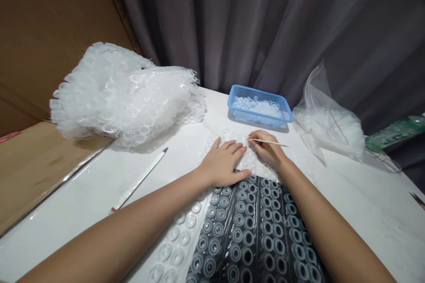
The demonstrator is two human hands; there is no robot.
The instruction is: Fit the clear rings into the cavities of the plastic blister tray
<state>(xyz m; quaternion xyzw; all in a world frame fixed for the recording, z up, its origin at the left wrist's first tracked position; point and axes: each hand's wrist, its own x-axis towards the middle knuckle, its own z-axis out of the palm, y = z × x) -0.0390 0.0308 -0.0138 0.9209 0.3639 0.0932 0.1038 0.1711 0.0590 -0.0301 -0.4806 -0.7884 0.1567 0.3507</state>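
My left hand [223, 162] lies flat with spread fingers on a clear plastic sheet with rows of round cups [262, 169]. Just to its right, my right hand [267, 149] is closed in a pinch around a thin pale stick [274, 143], its tip end down at the sheet's far part. Nearer to me, similar translucent rings stand in rows over a black backing [255, 221]. Along the left side of that runs a strip of clear cups [177, 241] on white. The stick's very tip and the fingertips around it are too small to make out clearly.
A blue basket [288, 117] of small translucent rings stands behind my hands. To the left is a big heap of clear plastic sheets [129, 93], with a white pencil-like tool [142, 177] nearby. A zip bag [335, 124] and green bottle [395, 133] are at right.
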